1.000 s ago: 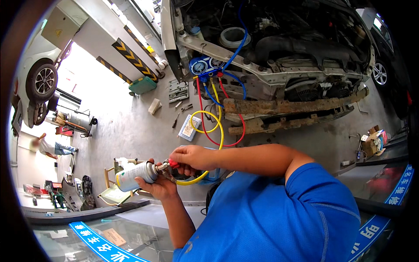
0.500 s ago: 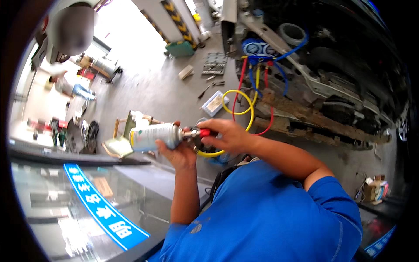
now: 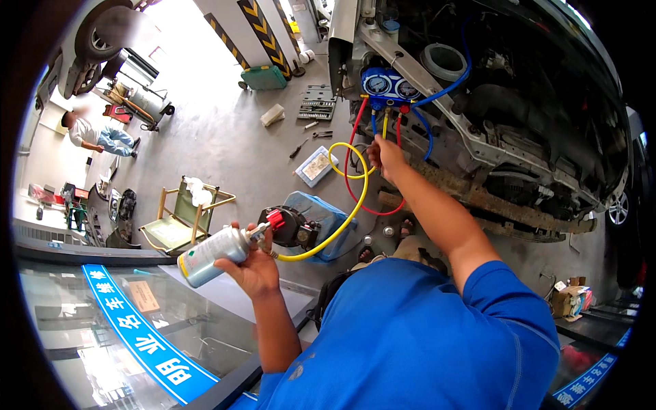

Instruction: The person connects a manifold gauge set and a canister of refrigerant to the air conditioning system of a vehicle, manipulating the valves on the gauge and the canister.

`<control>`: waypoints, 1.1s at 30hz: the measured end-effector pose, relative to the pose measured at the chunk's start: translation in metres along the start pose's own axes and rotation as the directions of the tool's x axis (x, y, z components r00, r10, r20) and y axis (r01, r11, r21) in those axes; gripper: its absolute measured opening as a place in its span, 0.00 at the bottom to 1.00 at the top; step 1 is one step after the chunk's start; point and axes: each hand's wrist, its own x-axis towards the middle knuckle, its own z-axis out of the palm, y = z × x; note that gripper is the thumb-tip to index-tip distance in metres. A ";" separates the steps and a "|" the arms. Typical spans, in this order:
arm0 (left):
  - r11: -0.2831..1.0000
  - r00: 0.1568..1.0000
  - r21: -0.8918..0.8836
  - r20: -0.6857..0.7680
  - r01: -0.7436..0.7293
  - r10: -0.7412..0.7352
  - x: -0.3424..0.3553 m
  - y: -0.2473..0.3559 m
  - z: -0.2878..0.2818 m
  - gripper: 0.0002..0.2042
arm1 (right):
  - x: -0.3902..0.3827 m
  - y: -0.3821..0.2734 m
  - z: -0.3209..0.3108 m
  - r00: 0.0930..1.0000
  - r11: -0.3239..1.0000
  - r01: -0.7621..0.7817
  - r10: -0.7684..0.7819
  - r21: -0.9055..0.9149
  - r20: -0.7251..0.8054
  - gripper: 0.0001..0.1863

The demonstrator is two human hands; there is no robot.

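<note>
My left hand (image 3: pixel 258 272) is wrapped around a silver refrigerant can (image 3: pixel 217 254), tilted with its base toward the lower left. A can tap with a red handle (image 3: pixel 275 219) sits on its top, and a yellow hose (image 3: pixel 321 251) runs from it. My right hand (image 3: pixel 387 160) is raised, its fingers closed on the yellow hose just below a blue manifold gauge set (image 3: pixel 388 87); the fingertips are partly hidden. The gauge set rests at the front of a car's open engine bay (image 3: pixel 506 89). A red hose (image 3: pixel 351 157) and a blue hose (image 3: pixel 444 87) also join it.
Below the hose stands a blue translucent bin (image 3: pixel 335 229) with a black device at its left. A folding chair (image 3: pixel 181 217), a tool case (image 3: pixel 317 102), and a blue-white box (image 3: pixel 317 167) occupy the floor. Another person (image 3: pixel 102 137) is far left. A glass-topped counter (image 3: pixel 68 321) lies near left.
My right hand has left the red tap handle and moved up and away to the hose by the gauges. My left hand has lowered the can slightly, tilting its top upward.
</note>
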 end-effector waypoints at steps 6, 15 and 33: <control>0.996 0.996 -0.089 -0.087 -0.033 0.026 -0.013 0.009 0.003 0.37 | 0.074 -0.031 0.015 0.969 0.983 -0.078 0.114 0.166 -0.221 0.20; 0.982 0.968 0.080 -0.173 -0.169 0.181 -0.028 0.020 0.015 0.38 | 0.111 -0.046 0.011 0.984 0.989 -0.099 0.114 0.112 -0.139 0.22; 0.983 0.967 0.112 -0.192 -0.148 0.168 -0.030 0.028 0.016 0.38 | 0.133 -0.010 -0.057 0.962 0.928 0.184 -0.238 -0.323 -0.135 0.25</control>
